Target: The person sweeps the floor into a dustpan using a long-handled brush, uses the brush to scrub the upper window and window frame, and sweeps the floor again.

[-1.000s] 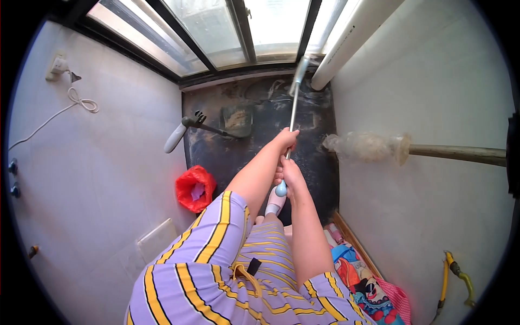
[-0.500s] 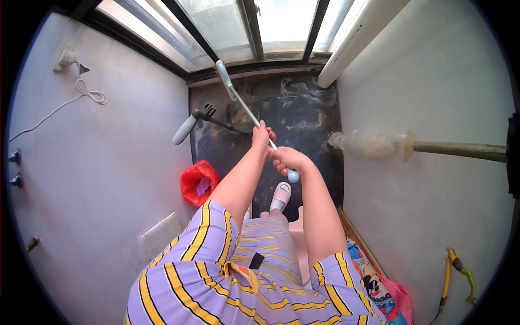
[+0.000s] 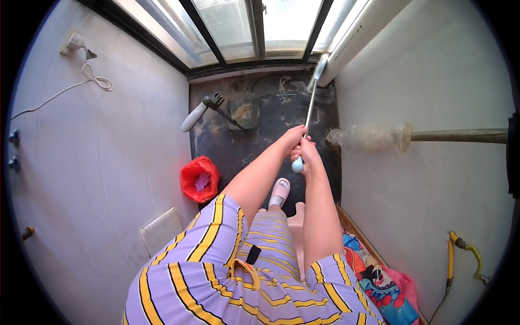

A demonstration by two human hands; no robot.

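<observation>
Both my hands are closed on the metal pole of a light-blue squeegee (image 3: 310, 111), which points away from me toward the far right corner. My left hand (image 3: 294, 136) wraps the pole higher up. Just below it, my right hand (image 3: 309, 155) grips near the rounded blue end. The squeegee's flat head (image 3: 320, 67) is by the lower right of the window (image 3: 284, 27), overlapping the white pipe (image 3: 346, 54) in view. Whether the head touches the glass or the frame I cannot tell.
A long-handled dustpan (image 3: 244, 112) with a grey grip stands at left on the stained dark floor (image 3: 281, 116). Nearer is a bin lined with a red bag (image 3: 188, 181). A plastic-wrapped pole (image 3: 455, 135) juts along the right wall. A pink stool (image 3: 296, 222) is beside my legs.
The squeegee has swung right, its head going from the window's left part to the right corner by the pipe. Both hands moved right with it and are closer together.
</observation>
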